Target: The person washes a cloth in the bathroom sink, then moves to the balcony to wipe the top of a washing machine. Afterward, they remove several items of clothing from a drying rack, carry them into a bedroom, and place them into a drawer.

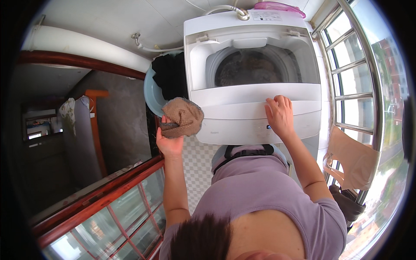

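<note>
A brown cloth [187,118] with a grey edge lies bunched on my left hand [170,139], palm up, beside the front left corner of a white top-loading washing machine [230,128]. My right hand [280,113] rests at the front edge of the machine's lid, fingers bent, just above a small lit display [268,127]. The lid is down; through its clear window [253,65] the dark drum shows. Left of the machine stands a light blue basin [150,87] with black fabric [170,74] in it.
A hose [224,7] joins the machine's back beside a pink mesh item [279,6]. A tap [136,36] is on the wall. Metal window bars [354,96] run along the right, with a beige cloth item [354,159] hanging there. A red-framed glazed door [113,208] stands at lower left.
</note>
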`<action>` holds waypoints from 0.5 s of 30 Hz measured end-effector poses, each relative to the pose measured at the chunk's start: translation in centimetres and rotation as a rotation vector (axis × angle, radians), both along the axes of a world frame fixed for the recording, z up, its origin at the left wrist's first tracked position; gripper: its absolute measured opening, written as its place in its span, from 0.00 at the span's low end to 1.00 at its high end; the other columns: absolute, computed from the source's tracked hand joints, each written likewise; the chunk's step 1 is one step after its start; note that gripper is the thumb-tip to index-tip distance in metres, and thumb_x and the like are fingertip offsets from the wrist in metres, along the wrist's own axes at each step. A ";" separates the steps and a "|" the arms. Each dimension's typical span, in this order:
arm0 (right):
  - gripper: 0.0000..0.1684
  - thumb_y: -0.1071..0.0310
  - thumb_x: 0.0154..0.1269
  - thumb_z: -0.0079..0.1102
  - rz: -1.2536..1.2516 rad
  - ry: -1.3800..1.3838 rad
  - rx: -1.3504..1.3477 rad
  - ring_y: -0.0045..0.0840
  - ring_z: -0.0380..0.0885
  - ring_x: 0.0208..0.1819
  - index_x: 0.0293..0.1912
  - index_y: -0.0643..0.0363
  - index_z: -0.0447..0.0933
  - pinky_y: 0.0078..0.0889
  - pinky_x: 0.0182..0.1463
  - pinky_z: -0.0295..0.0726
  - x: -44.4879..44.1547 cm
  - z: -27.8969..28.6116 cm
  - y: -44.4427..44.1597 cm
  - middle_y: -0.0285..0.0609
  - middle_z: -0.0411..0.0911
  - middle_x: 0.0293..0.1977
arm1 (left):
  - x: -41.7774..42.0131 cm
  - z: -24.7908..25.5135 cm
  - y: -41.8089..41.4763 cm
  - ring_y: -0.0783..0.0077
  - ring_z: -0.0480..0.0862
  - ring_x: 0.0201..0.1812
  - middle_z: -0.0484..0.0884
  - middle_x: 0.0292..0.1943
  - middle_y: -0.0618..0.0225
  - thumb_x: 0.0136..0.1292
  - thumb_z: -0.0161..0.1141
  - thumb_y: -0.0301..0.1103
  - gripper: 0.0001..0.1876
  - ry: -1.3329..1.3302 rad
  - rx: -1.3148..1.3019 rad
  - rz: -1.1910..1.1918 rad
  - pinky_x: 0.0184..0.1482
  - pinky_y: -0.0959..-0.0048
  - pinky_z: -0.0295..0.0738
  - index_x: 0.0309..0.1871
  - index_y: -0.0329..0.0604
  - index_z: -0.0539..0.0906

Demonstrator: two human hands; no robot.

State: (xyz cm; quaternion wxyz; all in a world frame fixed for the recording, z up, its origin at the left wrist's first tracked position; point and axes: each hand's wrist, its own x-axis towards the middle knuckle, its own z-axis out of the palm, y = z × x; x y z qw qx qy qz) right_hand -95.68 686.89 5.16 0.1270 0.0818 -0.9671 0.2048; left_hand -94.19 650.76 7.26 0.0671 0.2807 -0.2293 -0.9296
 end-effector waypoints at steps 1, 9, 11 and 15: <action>0.15 0.69 0.55 0.61 -0.006 0.011 -0.008 0.39 0.71 0.47 0.44 0.59 0.75 0.45 0.57 0.66 -0.1 -0.2 -0.2 0.47 0.73 0.44 | 0.3 -0.2 -0.3 0.59 0.57 0.71 0.62 0.69 0.62 0.70 0.32 0.43 0.26 0.017 -0.004 0.009 0.71 0.49 0.45 0.66 0.41 0.66; 0.16 0.73 0.56 0.59 -0.047 0.013 -0.069 0.40 0.71 0.53 0.47 0.58 0.77 0.43 0.61 0.64 1.8 0.3 -0.4 0.49 0.71 0.53 | -0.5 -2.0 1.2 0.56 0.55 0.72 0.58 0.70 0.52 0.72 0.29 0.54 0.34 0.398 -0.496 -0.566 0.72 0.60 0.45 0.70 0.35 0.59; 0.16 0.75 0.56 0.58 -0.103 0.013 -0.160 0.39 0.72 0.53 0.46 0.58 0.77 0.42 0.62 0.64 2.9 0.8 0.4 0.48 0.70 0.54 | -1.0 -3.7 2.4 0.57 0.58 0.70 0.61 0.69 0.54 0.71 0.37 0.48 0.29 0.347 -1.256 -0.639 0.71 0.63 0.48 0.65 0.34 0.66; 0.16 0.80 0.55 0.56 -0.296 -0.013 -0.283 0.36 0.73 0.51 0.44 0.57 0.78 0.39 0.60 0.67 6.1 1.0 2.9 0.46 0.71 0.54 | -1.8 -5.0 4.6 0.53 0.67 0.64 0.70 0.61 0.54 0.62 0.54 0.30 0.20 0.502 -2.153 -0.657 0.65 0.59 0.61 0.58 0.33 0.74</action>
